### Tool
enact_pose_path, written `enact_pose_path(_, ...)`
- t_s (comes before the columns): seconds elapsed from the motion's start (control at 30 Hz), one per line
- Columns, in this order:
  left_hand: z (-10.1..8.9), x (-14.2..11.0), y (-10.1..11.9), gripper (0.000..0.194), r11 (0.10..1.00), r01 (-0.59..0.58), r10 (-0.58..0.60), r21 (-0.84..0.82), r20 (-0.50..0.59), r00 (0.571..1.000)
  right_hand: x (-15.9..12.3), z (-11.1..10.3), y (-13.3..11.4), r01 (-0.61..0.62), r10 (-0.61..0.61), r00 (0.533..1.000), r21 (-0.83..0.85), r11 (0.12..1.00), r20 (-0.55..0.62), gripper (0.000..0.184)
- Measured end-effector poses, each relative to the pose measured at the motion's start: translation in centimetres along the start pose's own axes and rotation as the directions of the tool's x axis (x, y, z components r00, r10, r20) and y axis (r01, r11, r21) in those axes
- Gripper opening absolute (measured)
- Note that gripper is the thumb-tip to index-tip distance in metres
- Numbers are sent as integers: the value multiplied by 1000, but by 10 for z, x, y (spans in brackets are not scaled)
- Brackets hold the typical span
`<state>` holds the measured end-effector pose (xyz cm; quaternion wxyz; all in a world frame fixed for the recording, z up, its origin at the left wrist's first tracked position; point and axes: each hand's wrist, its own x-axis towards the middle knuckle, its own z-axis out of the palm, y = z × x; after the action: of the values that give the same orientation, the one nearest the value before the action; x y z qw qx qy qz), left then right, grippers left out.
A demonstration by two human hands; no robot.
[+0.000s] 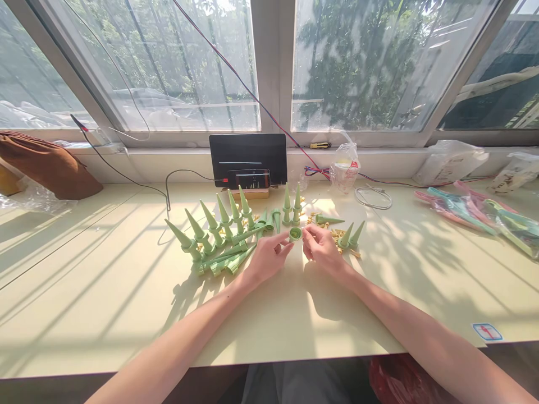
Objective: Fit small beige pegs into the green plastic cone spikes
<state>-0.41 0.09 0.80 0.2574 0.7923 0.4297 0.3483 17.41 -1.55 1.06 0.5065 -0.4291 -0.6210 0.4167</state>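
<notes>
My left hand [268, 256] pinches a green cone piece [295, 233] by its round open end, which faces me. My right hand [322, 248] is closed beside it, fingertips near the cone's rim; what it holds is too small to make out. Behind the hands, several upright green cones [210, 227] stand in a curved row, with more lying flat [227, 259] next to my left hand. Two upright cones [351, 237] stand right of my right hand. Small yellow parts [334, 231] lie scattered among them.
A dark tablet [248, 159] with a phone [247, 179] leans at the windowsill. A plastic bag [345, 164] and a coiled white cable [373, 197] lie to its right. Coloured packets [471, 212] sit far right, a brown cloth [46, 165] far left.
</notes>
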Motion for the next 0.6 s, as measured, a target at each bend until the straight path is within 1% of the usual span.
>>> enact_pose_path(0.07, -2, 0, 2, 29, 1000, 2, -2, -5, 14, 1000, 0, 0, -1, -6, 6, 1000, -12, 1000, 8, 34)
enact_pose_path(0.17, -4, 0, 4, 42, 999, 4, -2, -38, 40, 999, 0, 1, 0, -24, 25, 1000, -23, 999, 13, 32)
enact_pose_path(0.3, -5, 1, 4, 52, 997, -14, 16, -69, 29, 999, 1, 1, 5, -28, 28, 999, -21, 999, 15, 29)
enact_pose_path(0.5, -2, 0, -1, 50, 985, -13, 21, -171, 49, 999, 2, 1, 7, -19, 19, 1000, -22, 1000, 17, 28)
enact_pose_path(0.6, -1, 1, -7, 47, 979, -50, 60, -196, 43, 997, 1, 1, 5, -24, 25, 999, -24, 999, 24, 27)
